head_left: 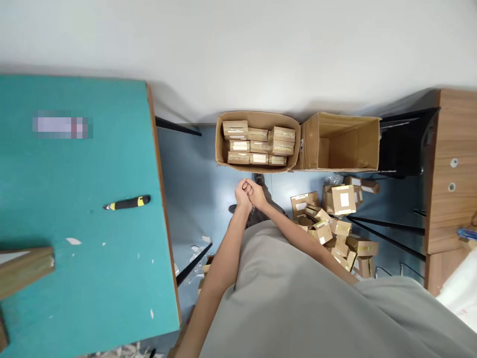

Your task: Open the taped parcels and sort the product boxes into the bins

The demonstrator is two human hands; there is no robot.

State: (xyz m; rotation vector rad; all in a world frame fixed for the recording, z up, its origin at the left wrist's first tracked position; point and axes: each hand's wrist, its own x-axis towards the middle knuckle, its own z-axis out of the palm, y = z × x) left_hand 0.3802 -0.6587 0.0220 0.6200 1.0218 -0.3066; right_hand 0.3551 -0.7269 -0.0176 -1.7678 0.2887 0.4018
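My left hand (243,192) and my right hand (256,194) meet in front of my body, with the fingers curled in and touching. Both are closed, and nothing shows between them. Just beyond them on the floor stands an open cardboard box (257,119), packed with several small cardboard boxes (260,146). A second open carton (348,141) is beside it on the right, and its visible inside looks bare.
At left, a teal-topped table (93,278) carries a black and yellow utility knife (127,203) and a cardboard piece (26,268). Loose small boxes (337,228) are heaped on the floor at right, near a wooden table (454,209). A white wall (238,54) is ahead.
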